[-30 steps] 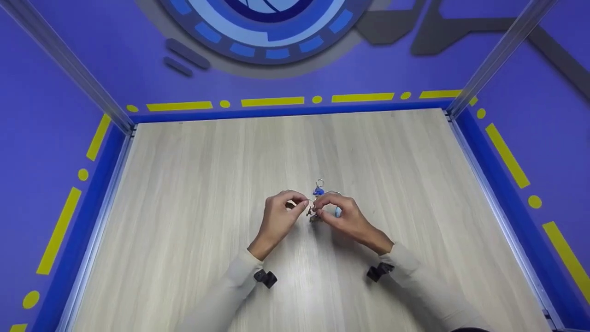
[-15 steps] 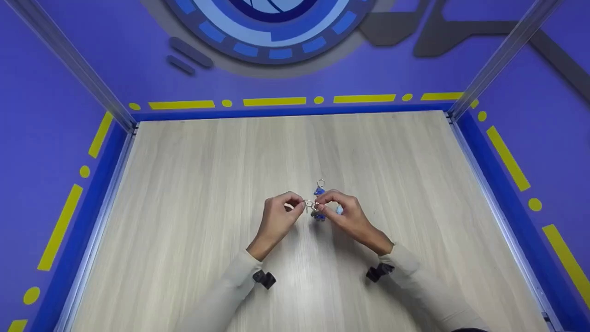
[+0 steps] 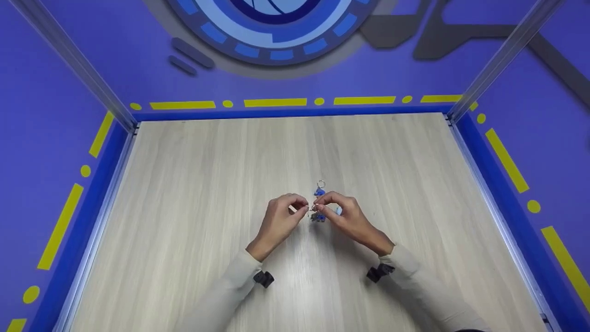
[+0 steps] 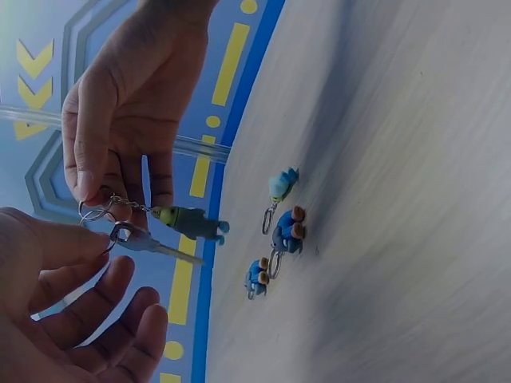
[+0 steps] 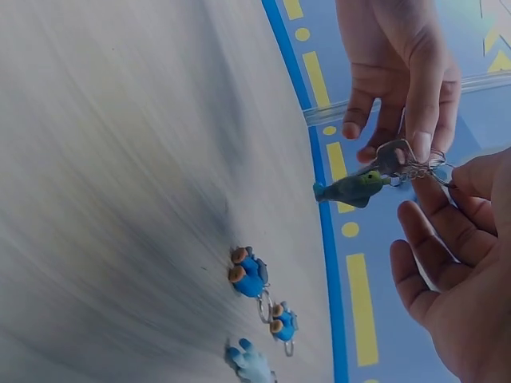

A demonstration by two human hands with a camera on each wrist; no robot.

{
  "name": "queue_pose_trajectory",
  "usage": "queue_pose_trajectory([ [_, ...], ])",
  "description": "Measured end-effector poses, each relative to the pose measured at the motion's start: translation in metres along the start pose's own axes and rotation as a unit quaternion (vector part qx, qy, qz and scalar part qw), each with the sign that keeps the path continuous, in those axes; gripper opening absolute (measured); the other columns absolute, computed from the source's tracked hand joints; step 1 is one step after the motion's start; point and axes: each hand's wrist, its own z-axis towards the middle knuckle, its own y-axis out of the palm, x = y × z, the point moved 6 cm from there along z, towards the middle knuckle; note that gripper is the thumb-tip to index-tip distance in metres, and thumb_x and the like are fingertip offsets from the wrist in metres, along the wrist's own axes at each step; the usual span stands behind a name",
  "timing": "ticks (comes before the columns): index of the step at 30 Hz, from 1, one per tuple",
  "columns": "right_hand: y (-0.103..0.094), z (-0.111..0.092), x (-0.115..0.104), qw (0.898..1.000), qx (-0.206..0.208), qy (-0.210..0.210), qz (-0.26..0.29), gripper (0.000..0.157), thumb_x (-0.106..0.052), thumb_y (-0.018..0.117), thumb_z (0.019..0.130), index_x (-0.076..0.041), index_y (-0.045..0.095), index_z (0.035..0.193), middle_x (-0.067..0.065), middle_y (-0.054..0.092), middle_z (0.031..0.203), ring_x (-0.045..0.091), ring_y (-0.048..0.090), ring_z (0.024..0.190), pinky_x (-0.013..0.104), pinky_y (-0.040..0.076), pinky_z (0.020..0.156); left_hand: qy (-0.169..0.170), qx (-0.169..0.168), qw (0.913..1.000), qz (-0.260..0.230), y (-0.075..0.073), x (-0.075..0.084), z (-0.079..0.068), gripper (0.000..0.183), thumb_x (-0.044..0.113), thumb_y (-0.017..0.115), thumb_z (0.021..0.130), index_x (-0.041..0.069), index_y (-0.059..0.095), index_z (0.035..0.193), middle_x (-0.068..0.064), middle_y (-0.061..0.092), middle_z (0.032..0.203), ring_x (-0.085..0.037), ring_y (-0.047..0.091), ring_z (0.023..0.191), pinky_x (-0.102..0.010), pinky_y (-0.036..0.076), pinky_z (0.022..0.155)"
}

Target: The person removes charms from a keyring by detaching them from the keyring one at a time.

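Observation:
My left hand (image 3: 279,219) and right hand (image 3: 346,214) meet near the middle of the table. In the left wrist view, the left thumb and forefinger pinch a silver key (image 4: 148,242) at its head end, its blade pointing away. The right fingertips grip a metal key ring (image 5: 437,164), from which a small green-headed figurine (image 4: 190,223) hangs on a short chain. Both hands hold these above the tabletop. The fingertips partly cover where key and ring come together, and I cannot tell whether the key is threaded on the ring.
Below the hands, several figurine keychains lie on the wood-grain table (image 3: 207,184): a pale blue one (image 4: 283,184), a larger blue one (image 4: 289,231) and a smaller blue one (image 4: 256,278). Blue-purple panels (image 3: 295,87) enclose the table's back and sides.
The key and ring have turned between the fingertips. Half a second ago more of the ring showed between the hands; now the left fingertips have moved slightly closer to the right ones.

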Motion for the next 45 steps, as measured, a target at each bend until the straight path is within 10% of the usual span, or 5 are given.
queue_pose_trajectory([
  [10,-0.004,0.001,-0.002,0.999,0.006,-0.035,-0.034,0.005,-0.003,0.072,0.106,-0.003,0.075,0.110,0.006,0.080,0.111,0.028,0.077,0.105,0.031,0.059,0.097,0.087,0.029,0.9933,0.071,-0.002,0.017,-0.002,0.003,0.008,0.083,0.099,0.009,0.084,0.096,0.001,0.078,0.091,-0.013,0.071,0.085,-0.040,0.062,0.077],
  [28,-0.004,-0.001,-0.004,0.992,0.037,-0.104,-0.065,0.013,0.009,0.076,0.098,0.001,0.074,0.107,0.016,0.078,0.109,0.033,0.075,0.106,0.023,0.055,0.101,0.046,0.086,0.9920,-0.081,-0.005,0.007,-0.004,0.005,0.008,0.085,0.097,0.009,0.086,0.092,0.003,0.080,0.088,-0.013,0.073,0.081,-0.036,0.063,0.073],
  [37,-0.007,-0.002,-0.007,0.997,0.048,-0.064,-0.014,0.013,0.010,0.072,0.101,-0.002,0.075,0.106,0.011,0.079,0.110,0.035,0.076,0.106,0.024,0.055,0.100,-0.029,0.045,0.9921,-0.113,-0.001,-0.006,-0.003,0.005,0.012,0.082,0.100,0.007,0.085,0.100,0.002,0.081,0.098,-0.014,0.075,0.092,-0.035,0.063,0.082],
  [45,-0.012,-0.001,-0.008,0.997,0.044,-0.045,-0.035,0.013,0.004,0.074,0.102,-0.007,0.076,0.108,0.006,0.080,0.111,0.031,0.076,0.108,0.025,0.055,0.100,-0.007,0.007,0.9972,-0.074,0.001,0.004,0.004,0.003,0.006,0.082,0.099,0.009,0.083,0.101,0.002,0.079,0.097,-0.012,0.073,0.092,-0.038,0.064,0.079],
])
